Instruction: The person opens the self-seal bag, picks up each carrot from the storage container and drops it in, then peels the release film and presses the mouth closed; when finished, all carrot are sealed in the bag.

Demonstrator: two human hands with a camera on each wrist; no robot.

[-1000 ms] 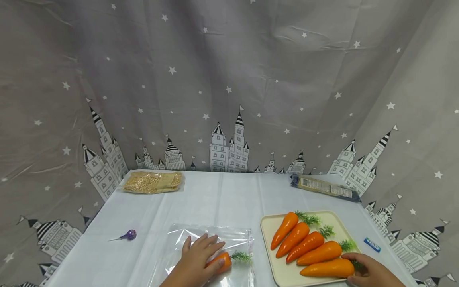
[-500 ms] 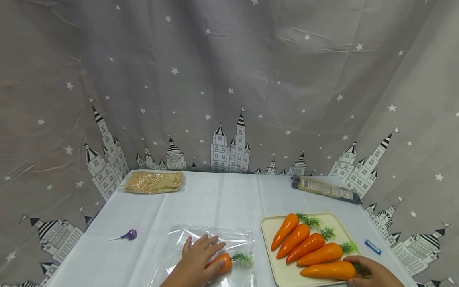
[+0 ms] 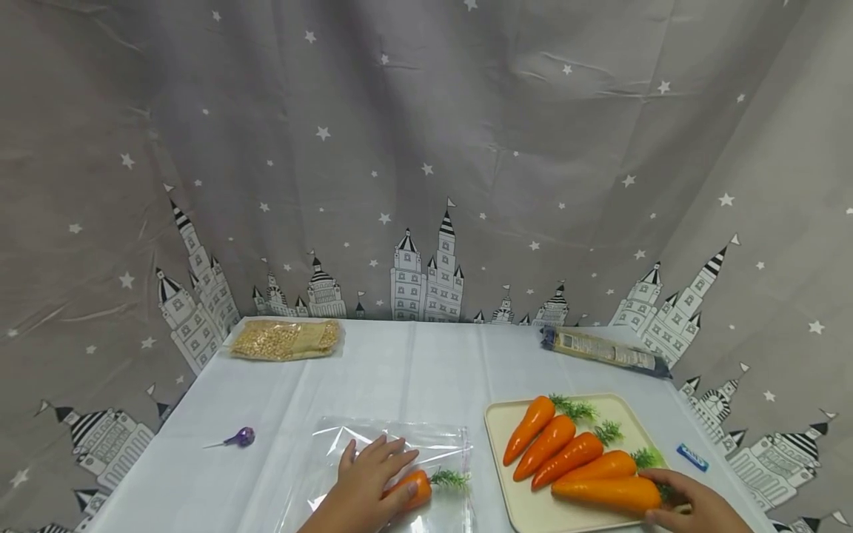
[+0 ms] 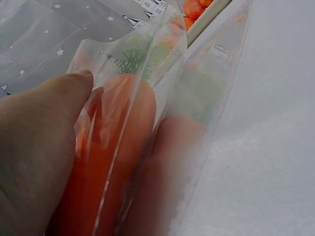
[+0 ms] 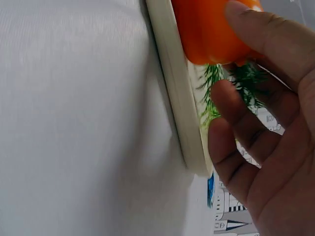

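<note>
My left hand point(image 3: 363, 481) lies flat, fingers straight, on a clear plastic bag point(image 3: 426, 437) near the table's front. It presses on an orange carrot point(image 3: 408, 486) that lies inside the bag, green top pointing right. The left wrist view shows the hand point(image 4: 34, 147) against the film point(image 4: 216, 88) over that carrot point(image 4: 113, 157). My right hand point(image 3: 693, 507) grips the thick, leafy end of the nearest carrot point(image 3: 603, 492) over the cream tray point(image 3: 506, 488). In the right wrist view the thumb of that hand point(image 5: 266, 147) sits on the carrot point(image 5: 206, 29), beside the tray rim point(image 5: 177, 98).
Several more carrots point(image 3: 546, 444) lie side by side on the tray. A packet of yellow grains point(image 3: 285, 338) sits at the back left and a long dark packet point(image 3: 603, 349) at the back right. A purple lollipop point(image 3: 241, 435) lies left of the bag and a small blue item point(image 3: 691, 455) right of the tray.
My right hand has closed round the nearest carrot's leafy end and raised it a little, so it now overlaps its neighbour. My left hand and the bag have stayed put.
</note>
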